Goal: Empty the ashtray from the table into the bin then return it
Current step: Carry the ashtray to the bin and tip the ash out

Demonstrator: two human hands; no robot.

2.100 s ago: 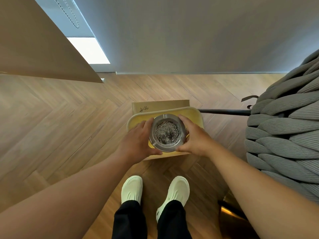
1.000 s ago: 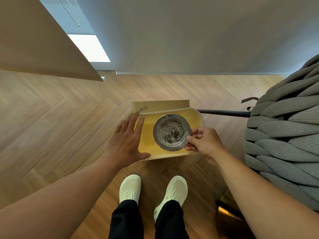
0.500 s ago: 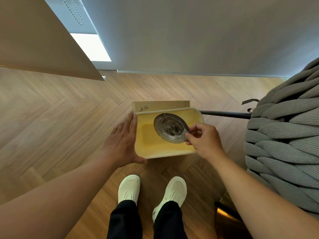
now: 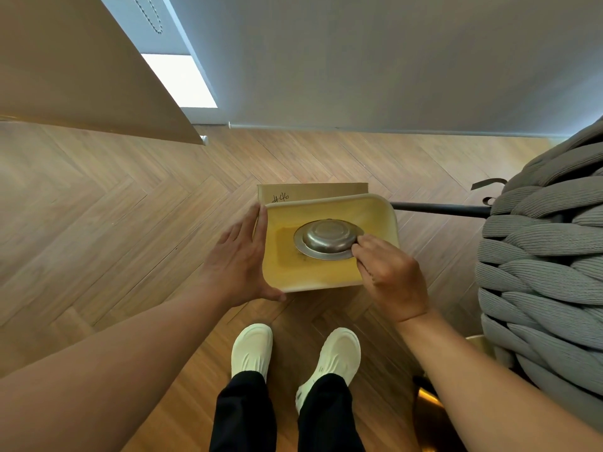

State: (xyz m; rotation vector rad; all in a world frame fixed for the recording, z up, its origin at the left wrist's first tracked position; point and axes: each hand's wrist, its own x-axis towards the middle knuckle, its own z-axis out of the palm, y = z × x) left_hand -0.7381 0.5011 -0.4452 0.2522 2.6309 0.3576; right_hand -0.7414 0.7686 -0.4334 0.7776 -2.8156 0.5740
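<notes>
1. Herringbone wooden floor [image 4: 130,223] runs to a pale grey wall [image 4: 391,60].
2. Round steel ashtray [image 4: 326,239], upside down over the yellow rectangular bin [image 4: 381,216], is pinched at its rim by the right hand [image 4: 388,275].
3. Left hand [image 4: 238,262] lies flat and unclenched against the bin's side.

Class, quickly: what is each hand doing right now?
Left hand: open, flat against the yellow bin.
Right hand: closed, pinching the upturned round metal ashtray.

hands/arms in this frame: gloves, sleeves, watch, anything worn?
Nothing worn. Left hand and right hand are bare: no gloves, rings or markings visible. Both forearms are uncovered up to the frame edge, with no sleeves, watch or bands in sight.
</notes>
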